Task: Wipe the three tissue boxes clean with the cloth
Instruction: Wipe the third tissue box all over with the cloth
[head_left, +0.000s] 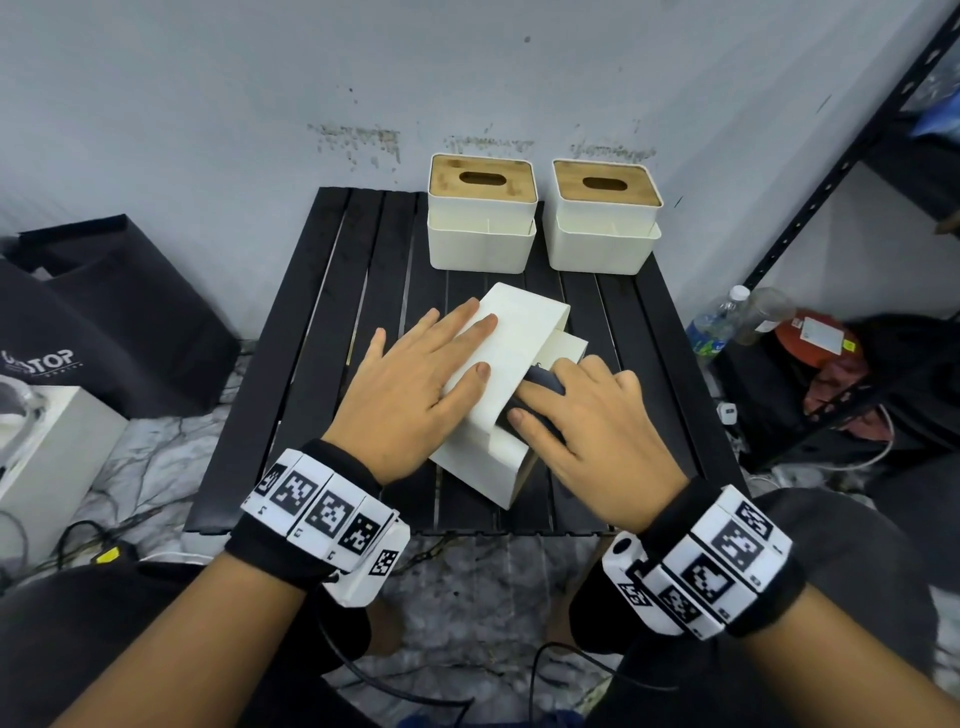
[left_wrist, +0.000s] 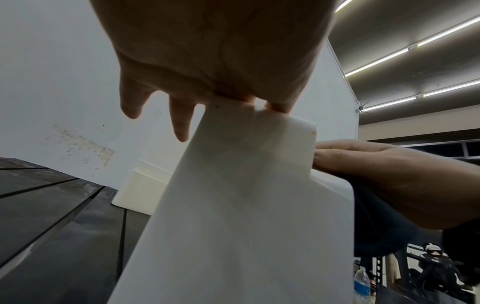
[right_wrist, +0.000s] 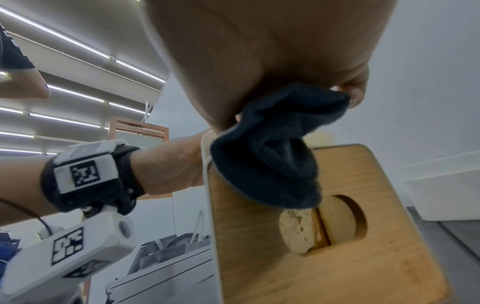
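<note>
One white tissue box (head_left: 514, 338) lies tipped on its side in the middle of the black slatted table (head_left: 332, 364). Its wooden lid (right_wrist: 259, 236) with the oval slot faces my right. My left hand (head_left: 447, 353) presses flat on the upturned white side, fingers straight. My right hand (head_left: 571, 415) holds a bunched dark cloth (head_left: 540, 387) against the box's right part, at the edge by the lid; the cloth (right_wrist: 272, 154) hangs over the lid's top corner. Two more white boxes (head_left: 482, 213) (head_left: 605, 215) with wooden lids stand upright at the table's far edge.
Black bags (head_left: 119, 322) and a white box (head_left: 47, 457) sit on the floor to the left. A black metal shelf (head_left: 831, 208) stands on the right with bottles (head_left: 717, 322) beside it. A wall rises right behind the table. Cables lie on the floor near my knees.
</note>
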